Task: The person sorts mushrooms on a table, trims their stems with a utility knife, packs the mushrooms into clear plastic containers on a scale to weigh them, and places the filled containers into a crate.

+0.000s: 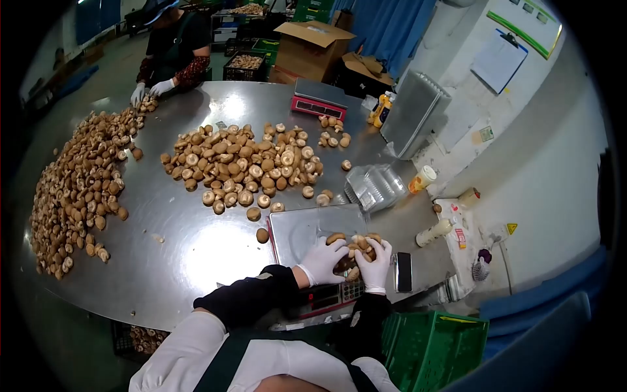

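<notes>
My left hand [323, 262] and my right hand [375, 266], both in white gloves, cup a cluster of brown mushrooms [358, 247] from either side. The cluster sits over the near part of a weighing scale [294, 228] with a steel platform. A clear plastic edge shows by the mushrooms, but my hands hide whether they lie in a tray. Below my wrists is the scale's keypad and display panel [326, 297]. Just beyond the platform lies a big heap of loose mushrooms [241, 160], with one single mushroom [262, 235] by the scale's left edge.
A larger mushroom pile [78, 176] covers the steel table's left side, where a co-worker's gloved hands [149, 91] work. Clear plastic trays [375, 187] are stacked right of the heap. A phone [403, 272] lies by my right hand. A second scale [319, 101] stands far back; a green crate [437, 349] is below right.
</notes>
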`<state>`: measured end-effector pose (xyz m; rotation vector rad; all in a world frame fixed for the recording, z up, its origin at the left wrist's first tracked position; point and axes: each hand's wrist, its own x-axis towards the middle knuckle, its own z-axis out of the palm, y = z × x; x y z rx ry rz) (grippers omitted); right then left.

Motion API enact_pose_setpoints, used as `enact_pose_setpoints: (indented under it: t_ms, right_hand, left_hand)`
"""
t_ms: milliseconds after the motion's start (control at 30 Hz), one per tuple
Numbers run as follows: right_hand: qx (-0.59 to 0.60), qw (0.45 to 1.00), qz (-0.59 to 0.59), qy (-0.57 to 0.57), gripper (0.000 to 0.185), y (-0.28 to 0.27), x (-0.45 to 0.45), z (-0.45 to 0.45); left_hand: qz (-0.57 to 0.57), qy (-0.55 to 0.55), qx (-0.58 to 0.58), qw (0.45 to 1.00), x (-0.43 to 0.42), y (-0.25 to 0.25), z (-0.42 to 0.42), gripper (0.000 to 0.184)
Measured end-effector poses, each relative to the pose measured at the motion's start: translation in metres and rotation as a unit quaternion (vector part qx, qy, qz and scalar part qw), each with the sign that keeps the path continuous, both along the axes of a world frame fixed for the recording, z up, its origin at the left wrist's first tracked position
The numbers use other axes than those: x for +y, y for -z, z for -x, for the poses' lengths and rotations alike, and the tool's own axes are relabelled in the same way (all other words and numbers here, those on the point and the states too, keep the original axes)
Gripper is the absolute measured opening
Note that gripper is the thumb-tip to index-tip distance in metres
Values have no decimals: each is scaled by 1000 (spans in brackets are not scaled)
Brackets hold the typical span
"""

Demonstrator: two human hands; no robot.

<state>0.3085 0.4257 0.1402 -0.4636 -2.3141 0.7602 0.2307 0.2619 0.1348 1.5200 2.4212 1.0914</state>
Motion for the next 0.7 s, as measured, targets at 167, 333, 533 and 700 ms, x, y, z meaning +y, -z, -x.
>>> enact_pose_setpoints:
  t_ms: [167,333,533,700]
  right_hand:
    - [-81,991,10,-109,34,-13,6,0]
    - [19,975,102,-198,15,9,19,5]
    - [26,980,137,-143,9,16,19,16]
    - [136,965,224,-27,10,21,31,12]
  left_hand:
    - [-162,13,40,986,1,19,6,36]
    - [-218,-4,-59,974,-9,33,9,28]
    - [-219,-27,-1,975,-2,22,4,35]
    - [-55,-41,60,996,-5,35,11,57]
